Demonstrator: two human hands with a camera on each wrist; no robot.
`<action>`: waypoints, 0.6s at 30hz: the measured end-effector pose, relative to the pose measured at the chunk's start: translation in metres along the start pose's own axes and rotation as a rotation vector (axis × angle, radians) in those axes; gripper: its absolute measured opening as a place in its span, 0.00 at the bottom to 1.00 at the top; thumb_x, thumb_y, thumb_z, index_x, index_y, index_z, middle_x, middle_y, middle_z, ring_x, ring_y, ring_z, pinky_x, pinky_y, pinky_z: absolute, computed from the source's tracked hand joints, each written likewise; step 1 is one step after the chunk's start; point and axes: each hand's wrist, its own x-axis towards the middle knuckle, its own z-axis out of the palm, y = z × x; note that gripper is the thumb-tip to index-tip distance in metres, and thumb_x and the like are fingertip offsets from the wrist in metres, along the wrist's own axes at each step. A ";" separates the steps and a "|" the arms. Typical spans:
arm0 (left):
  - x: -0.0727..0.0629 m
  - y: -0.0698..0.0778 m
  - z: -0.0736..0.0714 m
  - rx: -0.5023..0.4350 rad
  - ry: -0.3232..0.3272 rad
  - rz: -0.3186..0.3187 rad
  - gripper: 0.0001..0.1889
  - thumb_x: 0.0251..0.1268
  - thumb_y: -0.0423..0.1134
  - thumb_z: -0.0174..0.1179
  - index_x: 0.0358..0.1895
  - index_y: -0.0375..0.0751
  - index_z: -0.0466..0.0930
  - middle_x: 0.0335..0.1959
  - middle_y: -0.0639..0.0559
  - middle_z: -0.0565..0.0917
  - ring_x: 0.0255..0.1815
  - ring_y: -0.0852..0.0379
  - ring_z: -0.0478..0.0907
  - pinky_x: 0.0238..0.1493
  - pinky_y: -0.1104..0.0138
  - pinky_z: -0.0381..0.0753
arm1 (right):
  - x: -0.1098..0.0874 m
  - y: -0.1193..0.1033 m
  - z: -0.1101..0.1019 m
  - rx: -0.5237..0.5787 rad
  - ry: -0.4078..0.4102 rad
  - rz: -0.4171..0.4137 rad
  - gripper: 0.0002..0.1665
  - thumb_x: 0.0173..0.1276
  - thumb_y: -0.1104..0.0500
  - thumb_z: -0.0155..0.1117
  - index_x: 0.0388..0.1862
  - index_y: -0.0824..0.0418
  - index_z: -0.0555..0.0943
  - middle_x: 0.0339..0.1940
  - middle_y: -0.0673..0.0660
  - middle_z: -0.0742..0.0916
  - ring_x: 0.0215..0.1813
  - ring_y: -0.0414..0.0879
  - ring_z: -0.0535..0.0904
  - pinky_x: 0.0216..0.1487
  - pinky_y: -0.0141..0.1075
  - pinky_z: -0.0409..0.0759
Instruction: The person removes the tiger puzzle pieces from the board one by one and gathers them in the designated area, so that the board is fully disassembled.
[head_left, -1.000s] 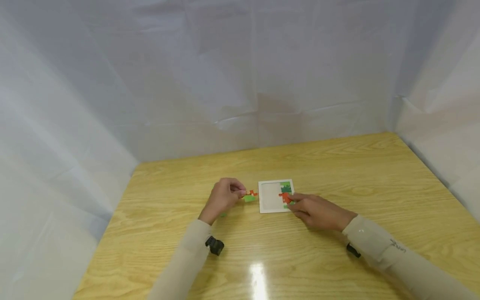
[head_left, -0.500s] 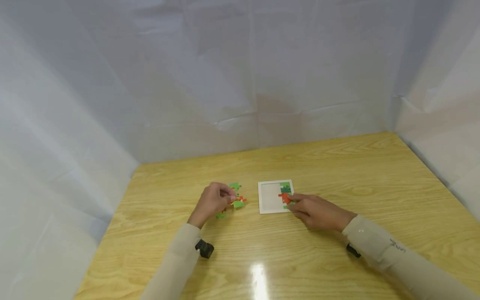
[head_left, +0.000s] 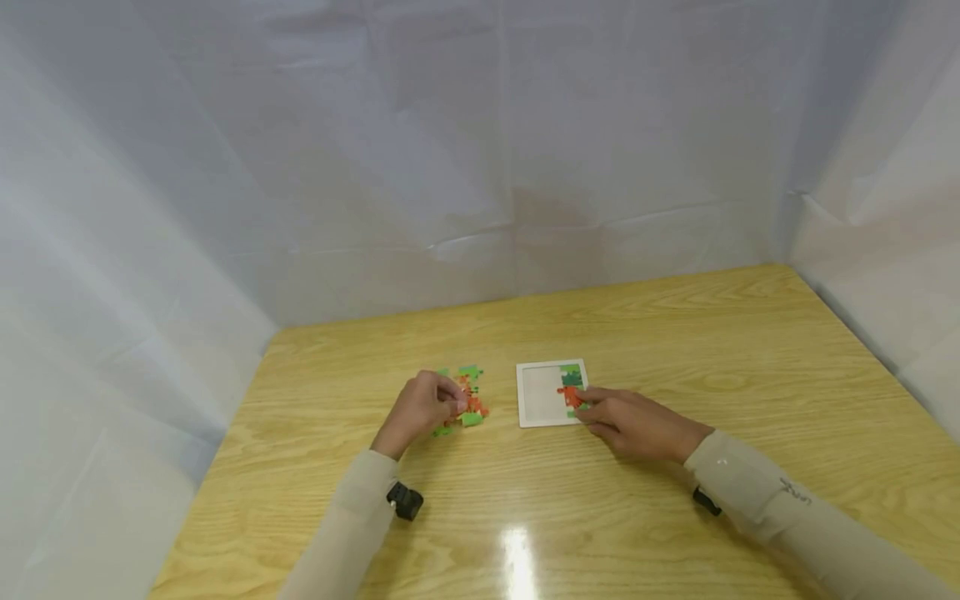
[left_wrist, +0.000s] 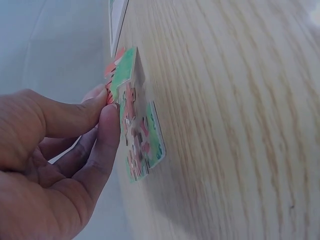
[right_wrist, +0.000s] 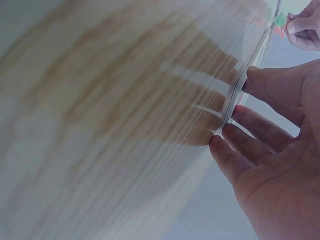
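Pale sheeting (head_left: pixel 420 150) hung behind and down both sides of a yellow wood-grain tabletop (head_left: pixel 637 525) in the head view. Just left of the picture's centre, below the middle, the left hand (head_left: pixel 418 410) had its grip closed to a pinch, thumb and fingertips on a red and green puzzle piece (left_wrist: pixel 124 70), which was tilted up from the tabletop in the left wrist view. Loose pieces (head_left: pixel 470 372) lay close around and beneath that hand, some partly hidden by it. Right of centre, the right hand (head_left: pixel 637 423) kept its grip loose, fingers extended and touching the right edge of a white puzzle frame (head_left: pixel 520 396). Inside the frame, a column of green and red fitted pieces (head_left: pixel 572 395) stood along the right side, partly covered by the fingers, with pale backing to their left. Farther out, beige sleeves (head_left: pixel 341 521) ran to the lower edge and lower right corner, a black device (head_left: pixel 405 502) at the left wrist.
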 end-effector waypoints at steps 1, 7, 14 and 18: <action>0.000 -0.001 0.000 0.001 -0.003 0.005 0.05 0.67 0.28 0.66 0.32 0.37 0.87 0.26 0.52 0.84 0.26 0.56 0.79 0.30 0.64 0.79 | 0.000 0.000 0.000 0.002 0.000 0.002 0.09 0.72 0.69 0.63 0.47 0.64 0.88 0.68 0.73 0.76 0.68 0.66 0.74 0.57 0.51 0.80; 0.001 -0.003 0.002 0.009 -0.008 0.009 0.05 0.66 0.26 0.66 0.31 0.37 0.87 0.25 0.51 0.85 0.25 0.56 0.78 0.28 0.66 0.76 | 0.001 0.001 0.001 0.010 -0.008 0.015 0.07 0.73 0.68 0.63 0.39 0.59 0.86 0.68 0.73 0.76 0.68 0.65 0.74 0.50 0.44 0.81; 0.000 -0.002 0.003 0.044 0.013 0.006 0.05 0.64 0.27 0.68 0.30 0.38 0.88 0.26 0.51 0.85 0.25 0.56 0.81 0.28 0.66 0.79 | 0.001 0.001 0.001 0.011 -0.008 0.004 0.09 0.72 0.69 0.63 0.35 0.57 0.85 0.68 0.73 0.76 0.67 0.65 0.75 0.45 0.40 0.79; -0.001 -0.001 0.005 0.069 0.035 0.021 0.05 0.63 0.28 0.69 0.29 0.38 0.88 0.26 0.51 0.86 0.25 0.59 0.80 0.30 0.64 0.81 | 0.001 0.001 0.001 0.008 -0.001 -0.004 0.08 0.72 0.69 0.63 0.36 0.58 0.85 0.68 0.72 0.76 0.66 0.64 0.77 0.45 0.40 0.80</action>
